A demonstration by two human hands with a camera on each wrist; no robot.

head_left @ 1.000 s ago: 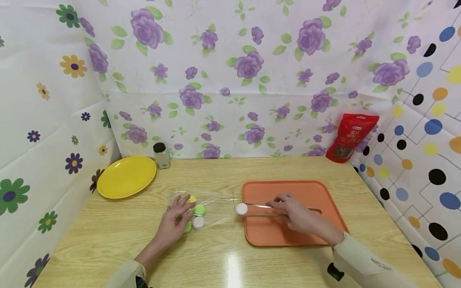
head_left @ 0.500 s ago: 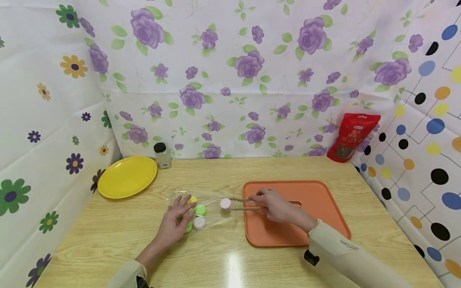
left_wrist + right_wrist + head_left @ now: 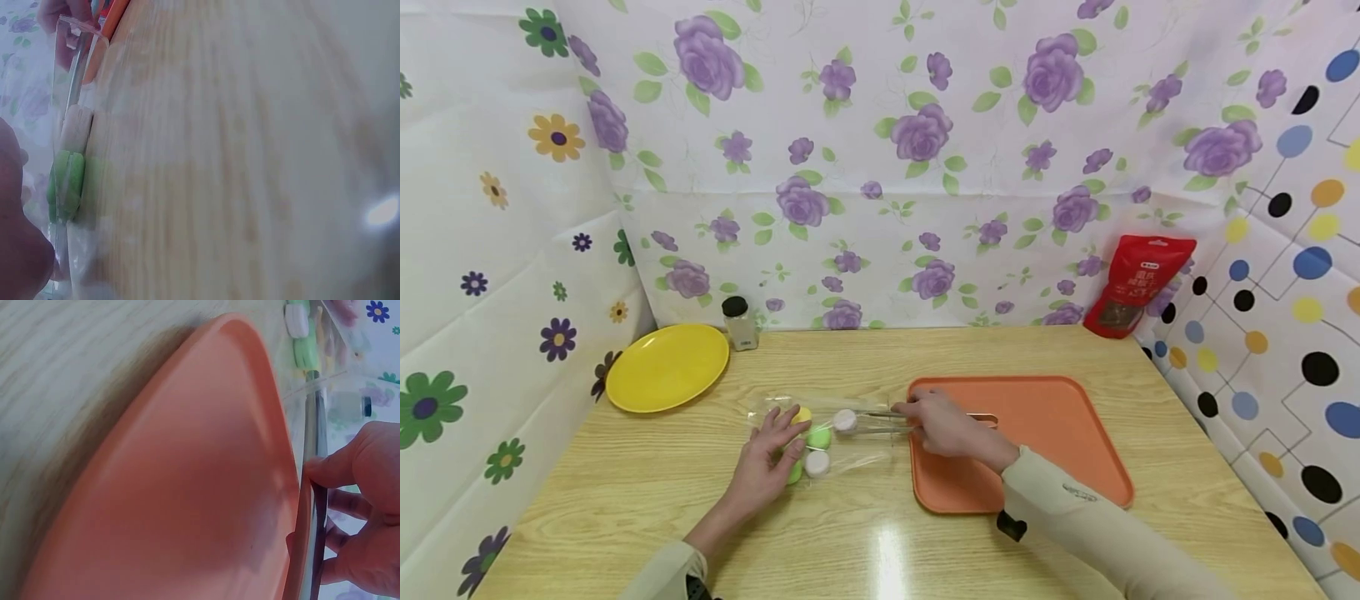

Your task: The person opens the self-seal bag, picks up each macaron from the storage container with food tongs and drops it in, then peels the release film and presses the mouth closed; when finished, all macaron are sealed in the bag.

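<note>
My right hand point(image 3: 951, 427) holds metal tongs point(image 3: 316, 422), thumb on one side and fingers on the other. Between the tongs' tips is a pale macaron point(image 3: 845, 420), inside a clear plastic bag point(image 3: 859, 457) that lies flat on the table. Further in are a green macaron point(image 3: 819, 437), a white macaron point(image 3: 817, 462), a yellow macaron point(image 3: 802, 414) and another green macaron point(image 3: 794, 474), partly covered by my left hand point(image 3: 765, 457). That hand rests on the bag's left end with fingers spread. In the left wrist view, a green macaron point(image 3: 67, 184) shows through the plastic.
An orange tray point(image 3: 1037, 467) lies under my right hand, close to the bag's mouth. At the back left are a yellow plate point(image 3: 667, 368) and a black-capped shaker point(image 3: 741, 325). A red pouch point(image 3: 1138, 283) leans at the back right.
My right hand has moved left with the tongs, carrying the pale macaron from the tray's edge into the bag, close to the green one. My left hand has stayed in place.
</note>
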